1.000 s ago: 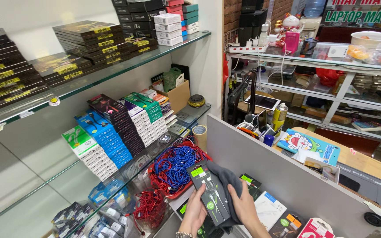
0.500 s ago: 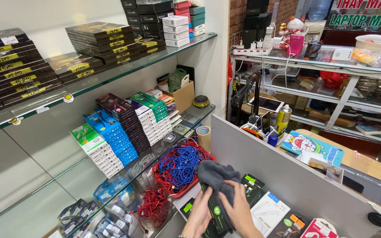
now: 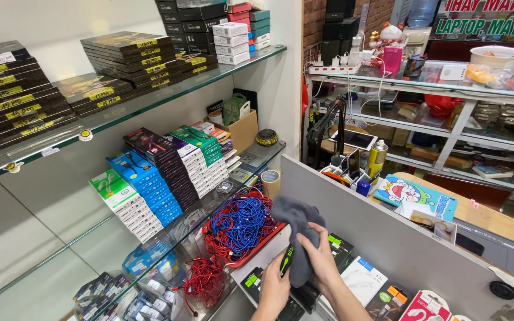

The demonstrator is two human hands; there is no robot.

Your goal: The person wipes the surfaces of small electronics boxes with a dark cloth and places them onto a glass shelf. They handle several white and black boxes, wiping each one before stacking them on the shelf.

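Black slim box (image 3: 287, 260) with green print sits low at centre, above the counter's packaged goods; left hand (image 3: 273, 291) closes around its lower end — fingers wrapped, thumb up; right hand (image 3: 321, 261) clutches a grey cloth (image 3: 297, 229) pressed over the box's right side; blue cables (image 3: 240, 221) lie just left.
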